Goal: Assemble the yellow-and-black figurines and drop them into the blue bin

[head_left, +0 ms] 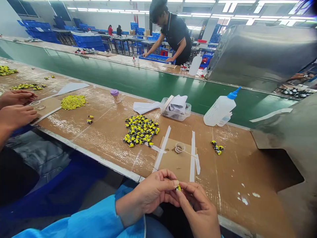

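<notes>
Our left hand [148, 191] and right hand [198, 211] pinch a tiny yellow part [178, 187] near the bench [235, 172] edge.
Both grips are narrow, fingertips meeting on it. Ahead lie a taped cardboard square [173, 158] with a small glass cup [179, 148], a heap of yellow-and-black parts [141, 130], and a squeeze bottle [220, 110].

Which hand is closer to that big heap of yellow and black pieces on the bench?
The left hand is nearer: it is in front of the heap of yellow and black parts, at the bench's near edge. The right hand is farther off, in front of the heap and to its right.
</notes>
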A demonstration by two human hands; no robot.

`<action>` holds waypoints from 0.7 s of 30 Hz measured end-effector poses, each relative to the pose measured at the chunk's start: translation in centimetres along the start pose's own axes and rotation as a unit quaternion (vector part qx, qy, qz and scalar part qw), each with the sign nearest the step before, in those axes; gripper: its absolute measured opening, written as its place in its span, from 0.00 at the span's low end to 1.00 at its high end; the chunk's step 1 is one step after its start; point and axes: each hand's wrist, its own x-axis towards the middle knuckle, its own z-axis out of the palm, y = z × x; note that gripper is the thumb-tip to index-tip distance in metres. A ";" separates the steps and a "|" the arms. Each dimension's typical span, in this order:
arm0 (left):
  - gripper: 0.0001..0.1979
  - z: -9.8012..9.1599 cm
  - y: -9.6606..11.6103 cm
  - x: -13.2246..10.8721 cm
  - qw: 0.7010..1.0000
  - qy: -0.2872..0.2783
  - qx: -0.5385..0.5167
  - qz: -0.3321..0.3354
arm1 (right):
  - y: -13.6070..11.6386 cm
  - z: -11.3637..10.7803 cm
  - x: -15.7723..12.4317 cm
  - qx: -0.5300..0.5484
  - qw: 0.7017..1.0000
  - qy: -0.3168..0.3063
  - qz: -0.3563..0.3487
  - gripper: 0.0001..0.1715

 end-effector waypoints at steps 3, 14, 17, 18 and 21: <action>0.16 0.1 0.0 0.0 1.000 0.007 0.014 0.006 | 0.1 -0.2 -0.1 -0.001 1.000 -0.003 0.007 0.13; 0.16 0.7 -0.1 0.5 0.999 0.000 0.042 0.014 | 0.9 -0.6 -0.3 0.051 0.997 0.002 0.060 0.14; 0.16 0.7 -0.2 0.7 0.999 0.006 0.038 0.008 | 1.2 -0.6 -0.3 0.065 0.995 0.009 0.075 0.15; 0.16 0.7 -0.2 0.7 0.999 0.007 0.038 0.007 | 1.3 -0.6 -0.3 0.069 0.994 0.012 0.080 0.15; 0.15 0.6 -0.1 0.8 0.999 0.004 0.037 0.006 | 1.6 -0.7 -0.3 0.079 0.992 0.018 0.092 0.16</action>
